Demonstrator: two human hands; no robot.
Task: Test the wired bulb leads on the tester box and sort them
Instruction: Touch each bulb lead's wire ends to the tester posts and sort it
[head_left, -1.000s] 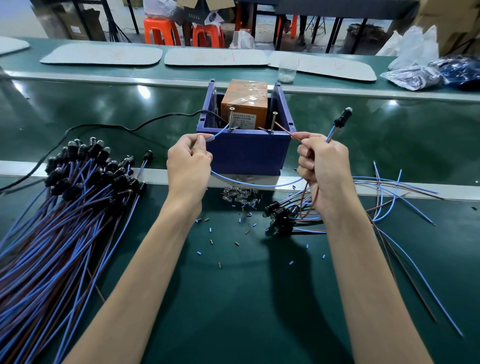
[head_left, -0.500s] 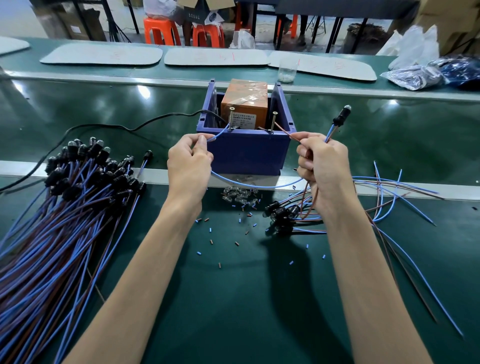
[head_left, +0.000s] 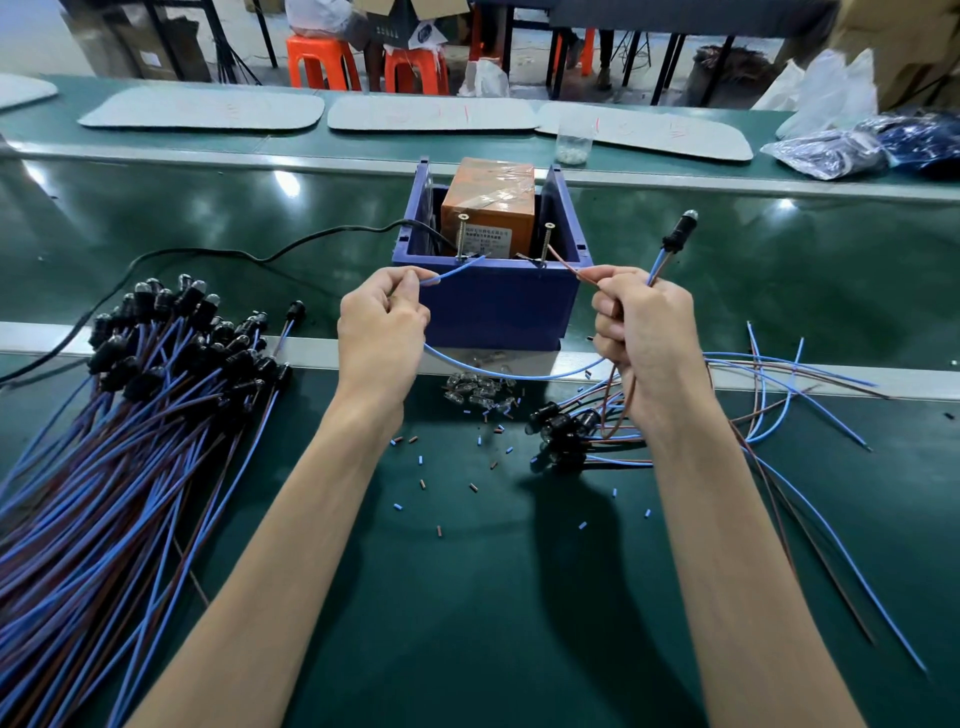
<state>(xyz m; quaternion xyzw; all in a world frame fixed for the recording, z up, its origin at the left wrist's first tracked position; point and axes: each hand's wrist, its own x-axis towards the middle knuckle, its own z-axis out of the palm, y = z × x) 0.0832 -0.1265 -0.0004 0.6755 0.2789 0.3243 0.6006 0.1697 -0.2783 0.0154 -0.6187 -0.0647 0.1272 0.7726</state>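
The blue tester box (head_left: 498, 312) stands in front of me, holding an orange transformer (head_left: 488, 208) and two upright screw posts (head_left: 462, 236). My left hand (head_left: 382, 325) pinches the blue lead (head_left: 457, 270), whose tip points at the left post. My right hand (head_left: 644, 327) grips the brown lead (head_left: 569, 267), aimed at the right post, and holds up the black bulb socket (head_left: 678, 234). The bulb looks unlit. The blue wire sags in a loop between my hands.
A big pile of wired bulb leads (head_left: 130, 415) fills the left of the green bench. A smaller pile (head_left: 566, 431) lies on the right, under my right wrist. Loose glass bulbs (head_left: 478, 389) and wire offcuts litter the middle. A black power cord (head_left: 208, 254) runs left from the box.
Both hands have held almost still at the box. The lead tips stay close to the two posts, and the raised socket has barely shifted.
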